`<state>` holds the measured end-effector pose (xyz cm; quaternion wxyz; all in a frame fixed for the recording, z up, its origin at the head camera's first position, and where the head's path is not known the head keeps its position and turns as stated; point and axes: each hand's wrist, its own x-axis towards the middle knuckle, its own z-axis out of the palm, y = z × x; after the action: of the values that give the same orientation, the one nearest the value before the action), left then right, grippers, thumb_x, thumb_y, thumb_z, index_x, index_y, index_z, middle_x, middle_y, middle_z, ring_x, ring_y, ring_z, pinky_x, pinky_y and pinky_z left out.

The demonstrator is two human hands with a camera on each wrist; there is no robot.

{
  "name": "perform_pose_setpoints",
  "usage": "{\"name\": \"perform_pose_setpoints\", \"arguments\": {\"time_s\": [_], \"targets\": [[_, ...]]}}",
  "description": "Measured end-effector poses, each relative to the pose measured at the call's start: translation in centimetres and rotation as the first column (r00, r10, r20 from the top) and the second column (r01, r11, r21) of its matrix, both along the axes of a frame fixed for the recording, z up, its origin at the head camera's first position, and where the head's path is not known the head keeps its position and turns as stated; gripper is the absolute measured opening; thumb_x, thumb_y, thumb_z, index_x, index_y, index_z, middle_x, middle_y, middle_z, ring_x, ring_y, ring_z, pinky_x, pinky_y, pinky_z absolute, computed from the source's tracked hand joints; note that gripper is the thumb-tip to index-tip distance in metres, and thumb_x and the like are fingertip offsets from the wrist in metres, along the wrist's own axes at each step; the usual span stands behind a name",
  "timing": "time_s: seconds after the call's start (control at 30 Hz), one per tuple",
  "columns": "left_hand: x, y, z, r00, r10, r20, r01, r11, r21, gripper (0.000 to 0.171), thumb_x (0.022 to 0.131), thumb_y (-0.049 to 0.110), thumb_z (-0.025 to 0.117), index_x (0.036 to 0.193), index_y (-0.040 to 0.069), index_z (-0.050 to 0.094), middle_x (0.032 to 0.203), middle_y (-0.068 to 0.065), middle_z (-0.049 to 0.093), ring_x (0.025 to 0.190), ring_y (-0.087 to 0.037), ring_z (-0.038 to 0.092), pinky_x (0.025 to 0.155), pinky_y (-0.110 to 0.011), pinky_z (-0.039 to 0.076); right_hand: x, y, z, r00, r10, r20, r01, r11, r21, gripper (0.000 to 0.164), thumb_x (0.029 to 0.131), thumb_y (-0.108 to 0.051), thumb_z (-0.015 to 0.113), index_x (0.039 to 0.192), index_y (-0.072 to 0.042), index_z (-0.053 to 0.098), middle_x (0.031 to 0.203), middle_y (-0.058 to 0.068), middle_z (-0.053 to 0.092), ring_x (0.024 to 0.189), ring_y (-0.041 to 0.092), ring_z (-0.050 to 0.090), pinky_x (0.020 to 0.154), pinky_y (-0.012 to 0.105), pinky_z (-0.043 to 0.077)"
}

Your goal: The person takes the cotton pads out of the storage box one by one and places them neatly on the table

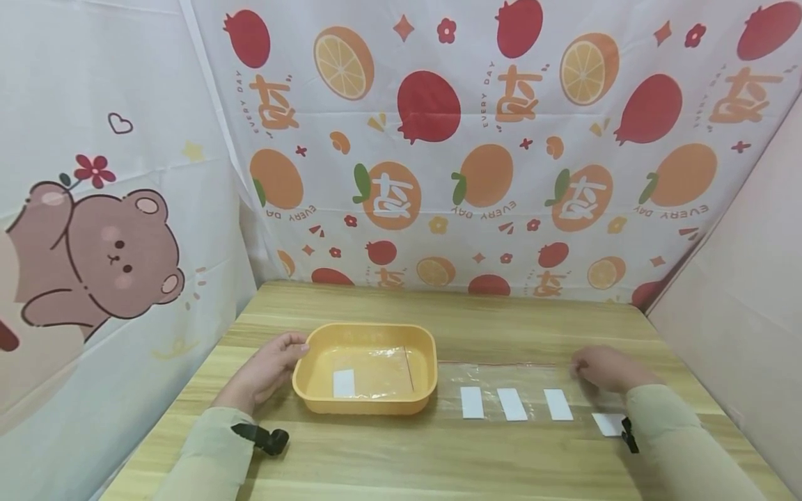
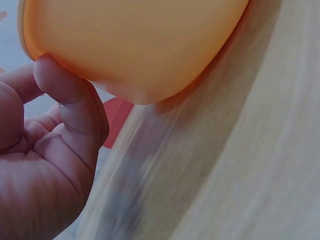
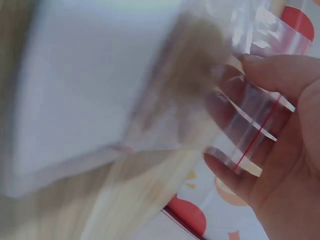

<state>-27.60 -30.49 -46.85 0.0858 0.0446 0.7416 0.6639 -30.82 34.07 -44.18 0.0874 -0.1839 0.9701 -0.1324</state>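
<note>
A yellow plastic basin point(image 1: 363, 406) stands on the table, and inside it lies a clear zip bag point(image 1: 382, 362) with a white label. My left hand point(image 1: 269, 365) holds the basin's left end, with fingertips at the rim in the left wrist view. Over on the right, my right hand point(image 1: 610, 369) pinches a clear zip bag point(image 3: 175, 120) between thumb and fingers. This bag has a red seal line and a large white label point(image 3: 95, 85), blurred in the right wrist view. Several overlapping clear bags point(image 1: 451, 376) with white labels lie between the basin and my right hand.
The wooden table point(image 1: 401, 459) runs back to a fruit-print cloth point(image 1: 438, 174). A bear-print cloth point(image 1: 207, 139) hangs at the left, and a pale cloth point(image 1: 745, 278) at the right. Black straps with a small device sit on both sleeves.
</note>
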Motion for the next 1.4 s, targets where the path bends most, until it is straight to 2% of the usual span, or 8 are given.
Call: {"name": "perform_pose_setpoints", "arguments": {"time_s": [0.1,0.27,0.33,0.43,0.57,0.8,1.07,1.4], "targets": [[-0.1,-0.1,0.0,1.000,-0.004,-0.002,0.004,1.000,-0.003,0.042,0.108,0.019,0.051,0.135,-0.010,0.040,0.119,-0.018,0.058,0.100,-0.022,0.062,0.082,-0.034,0.057,-0.6,0.0,-0.5,0.998,0.005,-0.069,-0.004,1.000,0.020,0.019,0.090,-0.001,0.060,0.085,-0.018,0.067,0.077,-0.006,0.061,0.076,0.015,0.056,0.074,0.045,0.051],[0.0,-0.1,0.2,1.000,-0.006,0.001,0.006,1.000,-0.001,0.042,0.108,0.020,0.051,0.135,-0.010,0.040,0.117,-0.017,0.058,0.098,-0.022,0.062,0.080,-0.034,0.057,-1.3,-0.1,-1.1,0.987,0.007,-0.163,-0.002,1.000,0.026,0.006,0.090,-0.009,0.068,0.092,-0.014,0.072,0.088,-0.003,0.068,0.085,0.022,0.065,0.081,0.053,0.054],[0.1,0.0,0.3,1.000,-0.004,0.004,0.004,1.000,-0.003,0.041,0.108,0.019,0.051,0.134,-0.009,0.040,0.116,-0.017,0.058,0.098,-0.022,0.061,0.080,-0.034,0.057,-1.3,-0.3,-1.2,0.984,-0.001,-0.177,0.004,1.000,0.017,0.009,0.089,-0.009,0.069,0.096,-0.013,0.072,0.091,0.000,0.068,0.086,0.025,0.065,0.081,0.054,0.055],[0.3,0.1,0.4,1.000,0.003,0.008,-0.003,1.000,-0.005,0.040,0.107,0.020,0.052,0.133,-0.009,0.041,0.115,-0.016,0.059,0.098,-0.021,0.061,0.080,-0.033,0.057,-1.2,-0.5,-1.1,0.981,-0.020,-0.192,0.021,1.000,0.000,0.026,0.082,-0.003,0.068,0.107,-0.009,0.071,0.098,0.006,0.066,0.092,0.032,0.065,0.082,0.056,0.054],[0.2,0.0,0.3,1.000,0.000,-0.001,0.000,1.000,-0.005,0.038,0.107,0.019,0.052,0.131,-0.009,0.042,0.113,-0.014,0.060,0.097,-0.021,0.061,0.080,-0.033,0.057,-1.1,-0.6,-0.8,0.982,-0.046,-0.183,0.044,0.999,-0.011,0.033,0.081,-0.002,0.067,0.113,-0.006,0.069,0.101,0.010,0.064,0.094,0.034,0.064,0.082,0.058,0.053],[0.2,0.1,0.3,1.000,0.007,0.001,-0.007,1.000,0.002,0.039,0.107,0.019,0.053,0.131,-0.010,0.043,0.112,-0.014,0.060,0.096,-0.021,0.062,0.078,-0.033,0.058,-1.0,-0.6,-1.2,0.992,-0.076,-0.102,0.074,0.997,-0.025,0.032,0.081,0.000,0.067,0.111,-0.010,0.070,0.096,0.004,0.063,0.088,0.026,0.062,0.080,0.053,0.054],[0.3,0.1,0.3,1.000,0.001,0.005,-0.001,1.000,0.006,0.040,0.107,0.019,0.052,0.133,-0.010,0.041,0.114,-0.015,0.060,0.095,-0.021,0.062,0.078,-0.033,0.058,-0.6,-0.6,-1.7,0.992,-0.075,-0.103,0.074,0.997,-0.013,0.034,0.081,-0.001,0.067,0.113,-0.011,0.071,0.100,0.005,0.061,0.091,0.026,0.061,0.081,0.054,0.054],[0.4,0.1,0.6,1.000,-0.011,-0.004,0.011,1.000,0.018,0.041,0.107,0.019,0.053,0.132,-0.011,0.041,0.110,-0.014,0.060,0.093,-0.019,0.062,0.076,-0.032,0.058,-0.4,-0.4,-1.6,0.991,-0.066,-0.120,0.064,0.998,-0.022,0.028,0.083,-0.003,0.070,0.110,-0.011,0.071,0.103,0.008,0.064,0.095,0.032,0.063,0.084,0.058,0.052]]}}
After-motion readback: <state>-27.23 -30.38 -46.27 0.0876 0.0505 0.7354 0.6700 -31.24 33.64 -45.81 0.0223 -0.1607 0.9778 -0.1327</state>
